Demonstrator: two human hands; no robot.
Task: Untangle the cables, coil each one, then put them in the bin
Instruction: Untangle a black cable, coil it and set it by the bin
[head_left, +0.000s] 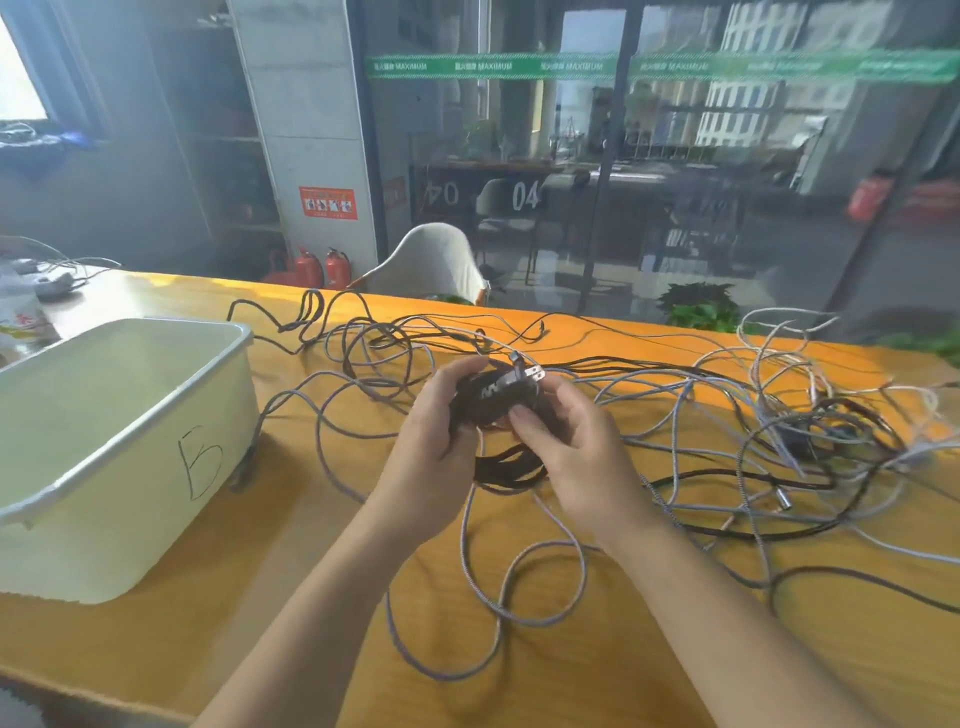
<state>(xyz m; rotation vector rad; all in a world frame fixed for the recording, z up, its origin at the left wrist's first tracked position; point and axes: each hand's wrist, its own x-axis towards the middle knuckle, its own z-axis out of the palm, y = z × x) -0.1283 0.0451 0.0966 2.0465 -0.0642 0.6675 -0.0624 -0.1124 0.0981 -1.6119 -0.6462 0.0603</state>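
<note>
Nearest, grey braided cable loops (519, 613) sprawl over the orange wooden table (291, 525). Above them both hands meet at a coiled bundle of dark cable (498, 400), its silver plug prongs pointing up and to the right: the left hand (436, 431) curls round the coil's left side, and the right hand (566, 447) pinches its lower right edge, dark loops hanging beneath. To the left stands a white plastic bin marked "B" (156, 467). Farther right lies a tangled heap of grey, white and black cables (810, 415). Beyond the table's far edge stands a white chair (431, 265).
</note>
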